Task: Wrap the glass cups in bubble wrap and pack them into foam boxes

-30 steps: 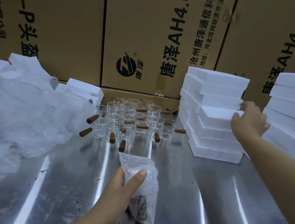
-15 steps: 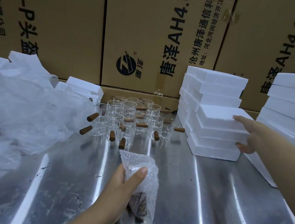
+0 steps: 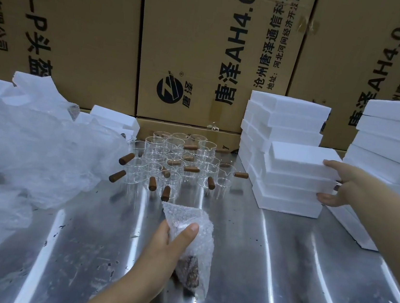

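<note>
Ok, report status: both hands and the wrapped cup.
Left hand gripping bubble-wrapped cup. Right hand gripping top foam boxes of near stack. Unwrapped cups clustered behind, clear of both.

One cup (image 3: pixel 189 268) is bundled in bubble wrap (image 3: pixel 186 215), brown handle showing through low down, tilted, gripped by left hand (image 3: pixel 164 250) over mid table (image 3: pixel 279 274). Bare cups (image 3: pixel 174 163): clear glass, brown side handles, upright, clustered at back edge, centre. Foam boxes (image 3: pixel 288 182): white, flat, stacked at back right, more stacks at right edge. Right hand (image 3: pixel 340 186) grips right end of low front stack, fingers on top box, thumb lower.
</note>
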